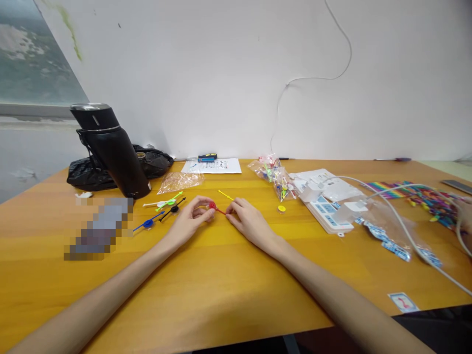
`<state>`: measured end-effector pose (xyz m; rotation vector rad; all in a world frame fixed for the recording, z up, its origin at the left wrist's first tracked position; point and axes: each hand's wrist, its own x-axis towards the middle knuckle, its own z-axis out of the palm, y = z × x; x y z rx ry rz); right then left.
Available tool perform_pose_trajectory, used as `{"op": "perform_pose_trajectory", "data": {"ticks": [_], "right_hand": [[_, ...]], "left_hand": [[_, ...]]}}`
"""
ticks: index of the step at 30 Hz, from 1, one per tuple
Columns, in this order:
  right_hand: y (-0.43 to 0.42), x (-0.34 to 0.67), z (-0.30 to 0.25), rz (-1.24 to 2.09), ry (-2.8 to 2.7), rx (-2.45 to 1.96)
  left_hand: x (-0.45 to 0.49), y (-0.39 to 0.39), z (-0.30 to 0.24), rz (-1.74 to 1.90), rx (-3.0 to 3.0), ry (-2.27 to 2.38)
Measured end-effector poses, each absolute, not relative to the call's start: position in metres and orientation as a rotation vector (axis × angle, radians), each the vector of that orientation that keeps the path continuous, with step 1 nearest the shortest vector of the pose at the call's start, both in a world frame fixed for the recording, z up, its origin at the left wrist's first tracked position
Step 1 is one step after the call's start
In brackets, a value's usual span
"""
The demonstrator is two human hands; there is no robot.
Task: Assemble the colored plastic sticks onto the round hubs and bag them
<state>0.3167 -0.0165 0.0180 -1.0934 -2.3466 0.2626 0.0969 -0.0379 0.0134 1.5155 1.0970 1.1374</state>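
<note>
My left hand [195, 215] is closed, pinching a small round red spinner base [212, 205] between thumb and fingertips. A thin red spinner arrow [220, 211] runs from that base to my right hand [248, 219], whose fingertips grip its other end. Whether arrow and base are joined I cannot tell. Just beyond my hands lies a loose yellow arrow [225, 195], and a yellow round base [281, 209] rests to the right. Left of my left hand are spinners with arrows on round bases: a blue one [148, 224], a black one [174, 209], a green one [170, 202] and a white one [159, 204].
A black bottle [114, 152] stands at the left by a black plastic bag [158, 162]. Bags of small coloured parts [275, 177] lie at the back. On the right are a power strip [326, 216], white cables [396, 211] and another person's hand [465, 214] near colourful pieces.
</note>
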Motion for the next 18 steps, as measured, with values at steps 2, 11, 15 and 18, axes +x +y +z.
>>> {"op": "perform_pose_trajectory", "data": {"ticks": [2,11,15,18], "right_hand": [[-0.016,0.317,0.018,0.308,-2.306,-1.105],[-0.028,0.31,0.037,0.584,-1.983,-0.8],[-0.034,0.308,0.038,0.665,-2.042,-0.765],[-0.033,0.308,0.037,0.699,-2.077,-0.746]], "left_hand": [[0.097,-0.037,0.012,1.147,1.502,1.082],[0.104,-0.047,0.014,1.118,1.279,0.985],[0.11,-0.054,0.015,1.016,1.352,0.908],[0.112,-0.055,0.016,1.004,1.35,0.926]]}}
